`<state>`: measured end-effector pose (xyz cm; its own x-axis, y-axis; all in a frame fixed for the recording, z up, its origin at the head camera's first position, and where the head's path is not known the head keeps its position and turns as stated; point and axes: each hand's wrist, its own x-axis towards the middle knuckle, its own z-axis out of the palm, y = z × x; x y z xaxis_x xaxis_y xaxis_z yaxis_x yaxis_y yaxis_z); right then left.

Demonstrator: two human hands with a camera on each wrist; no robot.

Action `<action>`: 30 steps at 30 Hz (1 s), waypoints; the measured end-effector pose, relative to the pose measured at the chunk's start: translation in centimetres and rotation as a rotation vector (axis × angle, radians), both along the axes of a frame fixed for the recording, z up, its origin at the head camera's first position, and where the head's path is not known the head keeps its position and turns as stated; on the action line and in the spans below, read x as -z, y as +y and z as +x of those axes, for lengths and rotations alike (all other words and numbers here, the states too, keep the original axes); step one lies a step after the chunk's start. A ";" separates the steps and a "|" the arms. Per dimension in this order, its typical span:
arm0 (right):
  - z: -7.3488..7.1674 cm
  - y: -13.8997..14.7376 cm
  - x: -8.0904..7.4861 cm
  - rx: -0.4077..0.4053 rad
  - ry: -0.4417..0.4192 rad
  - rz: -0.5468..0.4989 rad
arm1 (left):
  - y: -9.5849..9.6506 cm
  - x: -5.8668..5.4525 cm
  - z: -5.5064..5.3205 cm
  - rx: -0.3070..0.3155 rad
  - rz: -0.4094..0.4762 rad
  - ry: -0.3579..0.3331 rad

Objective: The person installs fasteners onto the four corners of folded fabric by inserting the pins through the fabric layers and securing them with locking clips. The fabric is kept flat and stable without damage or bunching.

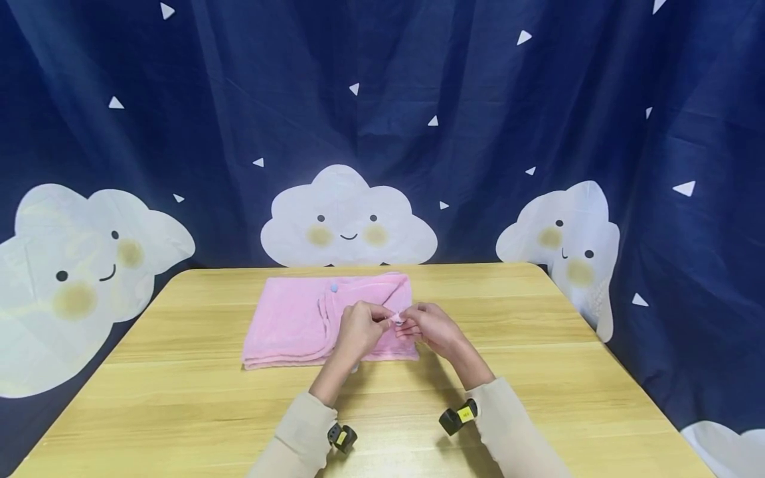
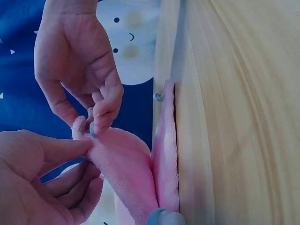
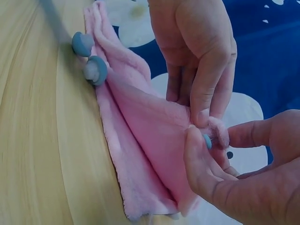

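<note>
A dark blue curtain (image 1: 382,60) hangs in soft folds behind and along both sides, filling most of the room that shows. The bench (image 1: 538,338) runs up to it, pale yellow wood with a long grain, its far corners rounded and its far edge meeting or nearly meeting the fabric. Large white clouds are printed on the curtain: the left cloud (image 1: 42,318) reaches down beside the bench, the middle cloud (image 1: 348,199) sits just above the far edge, and the right cloud (image 1: 568,226) is bent by a fold; the left, middle and right ones have dot eyes, a smile and yellow cheeks. The pink cloth (image 1: 293,318) lies folded on the far part of the bench, a little left of its centre, with a piece at its right end lifted. Beige sleeves (image 1: 299,431) come in from the near side, and shadow falls on the wood by the right arm. The left hand (image 1: 360,328) pinches the raised cloth; the right hand (image 1: 435,328), just beside it, pinches the same edge, thumb by a button (image 3: 207,141). Each wrist carries a black camera (image 1: 458,417) with a yellow label. Small white triangles (image 1: 524,37) dot the curtain. Another blue button (image 1: 334,287) shows on the cloth.
</note>
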<state>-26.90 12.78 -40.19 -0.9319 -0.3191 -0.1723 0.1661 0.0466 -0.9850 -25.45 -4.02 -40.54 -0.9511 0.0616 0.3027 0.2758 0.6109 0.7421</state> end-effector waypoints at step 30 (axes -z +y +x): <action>0.1 0.0 0.1 0.039 0.034 -0.046 | -1.4 -0.8 -0.3 0.041 -0.028 -0.009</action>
<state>-26.84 12.80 -40.25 -0.9491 -0.2889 -0.1259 0.1329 -0.0047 -0.9911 -25.75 -5.42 -39.74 -0.9503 0.1092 0.2917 0.2945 0.6198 0.7274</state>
